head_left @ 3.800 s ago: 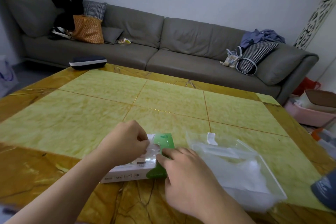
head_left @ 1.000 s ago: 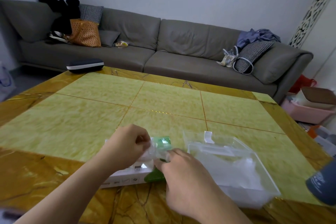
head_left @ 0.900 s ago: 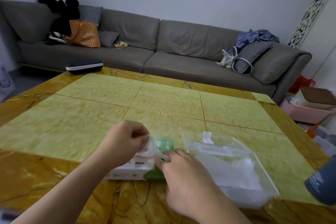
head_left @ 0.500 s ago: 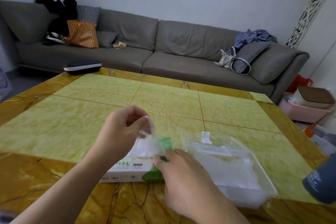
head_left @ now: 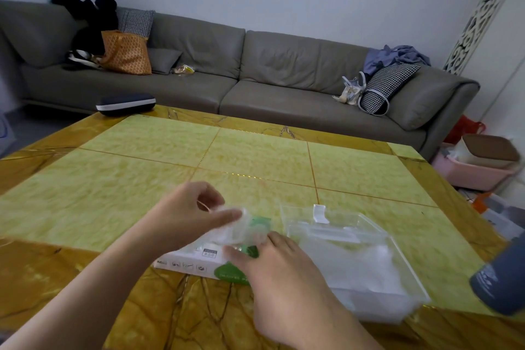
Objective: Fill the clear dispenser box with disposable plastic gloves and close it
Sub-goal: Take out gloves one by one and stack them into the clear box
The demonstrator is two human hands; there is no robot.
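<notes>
While the left hand (head_left: 184, 216) pinches clear gloves (head_left: 231, 226) drawn from the carton (head_left: 196, 260) under the flat right hand (head_left: 279, 273), the dispenser box (head_left: 403, 264) alongside sits part-filled, unclosed.

glove (head_left: 235, 224) motion-blurred, grey cup (head_left: 500, 278) cut off by edge
</notes>
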